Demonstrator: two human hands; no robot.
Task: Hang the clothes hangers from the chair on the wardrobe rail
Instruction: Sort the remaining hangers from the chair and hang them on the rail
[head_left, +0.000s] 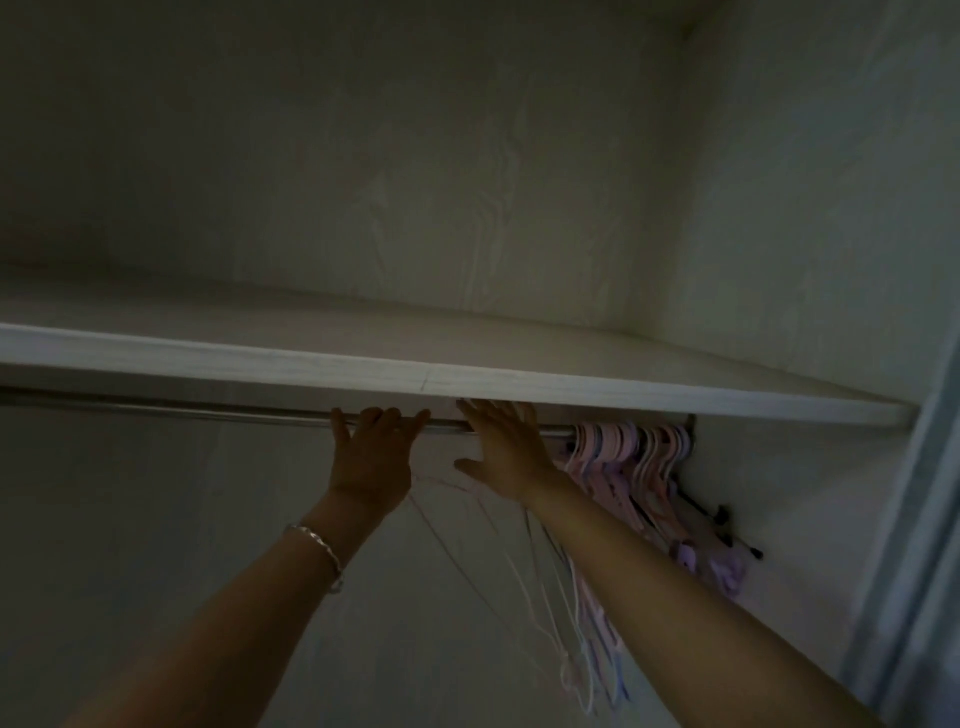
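A metal wardrobe rail (208, 411) runs just below a white shelf. Several pink and lilac clothes hangers (636, 449) hang bunched at the rail's right end. More thin hangers (576, 639) dangle lower, partly hidden behind my right forearm. My left hand (374, 452) reaches up with straight fingers, and its fingertips touch the rail. My right hand (501, 447) is spread flat against the rail, just left of the bunched hangers, and holds nothing. The chair is out of view.
The white shelf (519, 387) juts out right above the rail and leaves little room over my fingers. The wardrobe's side wall (810, 260) closes the right end. A door edge (914, 519) stands at the far right. The scene is dim.
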